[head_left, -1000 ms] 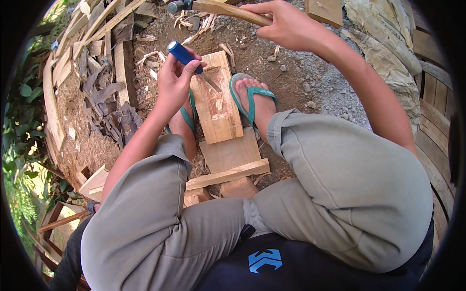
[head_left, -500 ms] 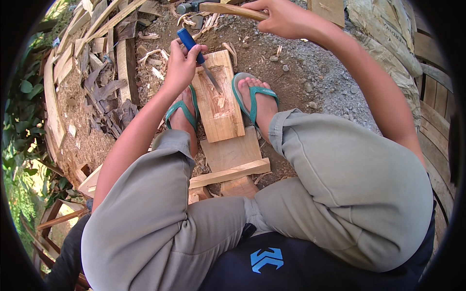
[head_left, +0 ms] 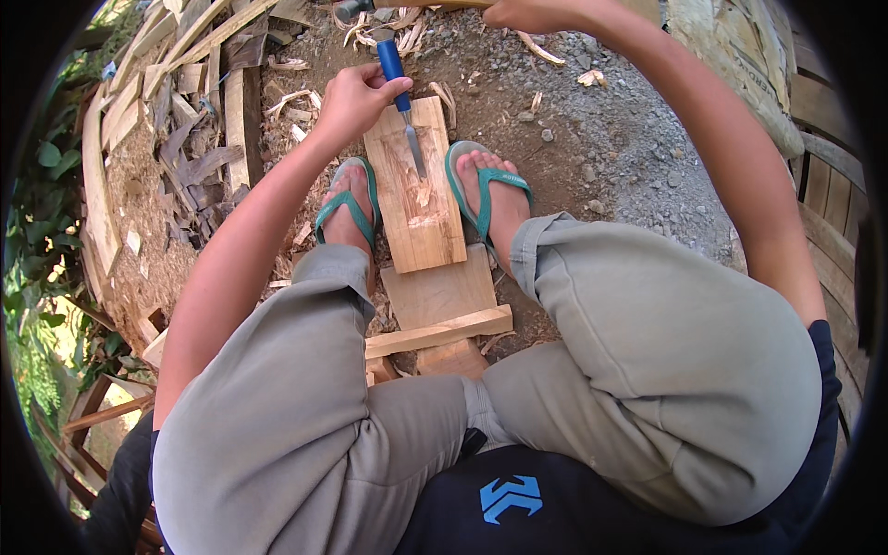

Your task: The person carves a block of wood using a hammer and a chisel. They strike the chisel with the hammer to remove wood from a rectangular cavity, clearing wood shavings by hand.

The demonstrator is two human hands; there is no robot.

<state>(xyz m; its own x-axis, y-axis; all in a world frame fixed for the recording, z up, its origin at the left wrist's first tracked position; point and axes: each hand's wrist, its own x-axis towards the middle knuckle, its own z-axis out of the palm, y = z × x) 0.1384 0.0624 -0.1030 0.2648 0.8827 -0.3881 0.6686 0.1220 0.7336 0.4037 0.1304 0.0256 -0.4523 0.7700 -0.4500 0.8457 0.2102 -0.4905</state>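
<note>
My left hand (head_left: 359, 102) is closed around a chisel (head_left: 392, 76) with a blue handle and a flat metal blade. The blade's tip touches a roughly carved hollow in a pale wooden block (head_left: 439, 244), which lies between my feet. Wood chips sit in that hollow. At the top edge of the view, my right hand (head_left: 532, 15) grips the wooden handle of a hammer (head_left: 444, 4). Its dark metal head is at the handle's left end, above the chisel and partly cut off by the frame.
Under the block's near end lies a wooden board (head_left: 439, 296), with a narrow wooden strip (head_left: 442, 331) across it. My feet in green flip-flops (head_left: 481, 185) flank the block. Scrap wood (head_left: 199, 139) is piled at left; a large pale sack (head_left: 731, 69) stands at right.
The chisel's handle has swung up and to the right, so it stands steeper across the view. My right hand has risen with the hammer toward the top edge.
</note>
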